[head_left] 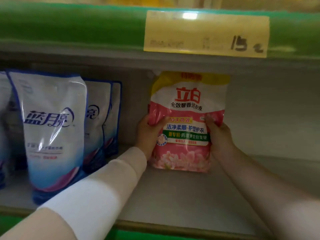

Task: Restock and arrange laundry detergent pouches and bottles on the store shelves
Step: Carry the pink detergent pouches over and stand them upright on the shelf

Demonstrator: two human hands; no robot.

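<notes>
1. We are holding a pink detergent pouch (187, 122) upright with both hands, toward the back of the grey shelf (173, 196). We cannot tell whether its base is resting on the board.
2. Our left hand (149, 134) is gripping the pouch's left edge, thumb curling across the front. Our right hand (219, 137) is gripping the right edge, fingers wrapping round it.
3. Blue-and-white pouches (52, 129) are standing in a row to the left, apart from the pink one.
4. A yellow price tag (206, 33) is hanging on the green rail (69, 26) above the pouch, its print blurred.
5. A white sleeve (97, 191) is covering our left forearm.
</notes>
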